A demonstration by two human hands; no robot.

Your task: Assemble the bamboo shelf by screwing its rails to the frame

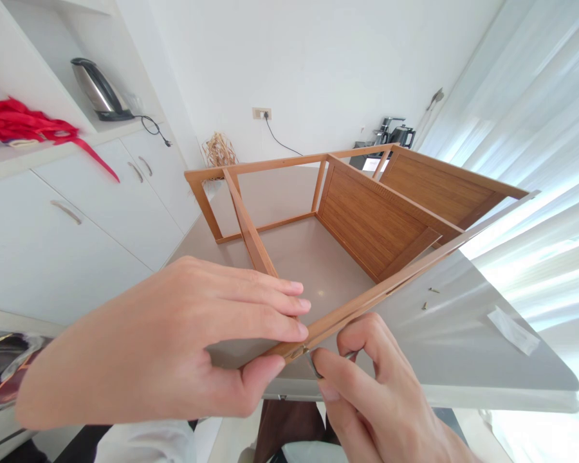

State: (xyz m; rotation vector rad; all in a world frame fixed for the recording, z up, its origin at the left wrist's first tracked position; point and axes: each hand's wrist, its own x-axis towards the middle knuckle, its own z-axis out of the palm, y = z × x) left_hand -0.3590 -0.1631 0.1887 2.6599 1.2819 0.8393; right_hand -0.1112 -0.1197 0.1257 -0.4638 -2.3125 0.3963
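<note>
A brown wooden shelf frame [357, 307] lies on its side on the grey table, its near rail running from between my hands up to the right. My left hand [188, 334] grips the near rail at its left end, fingers over the top and thumb against the front side. In my right hand [376, 386] is a small bent metal hex key [313, 365], pinched between thumb and fingers. The key's tip meets the rail at a hole beside my left thumb; the fastener inside is hidden. Two screws [429, 298] rest on the table right of the rail.
A small clear plastic bag [514, 329] lies on the table [463, 347] near its right edge. White cabinets [67, 225] with a kettle [101, 90] and red ribbon [29, 125] stand left. Sheer curtains [550, 141] hang right. Dark appliances [390, 138] sit behind the frame.
</note>
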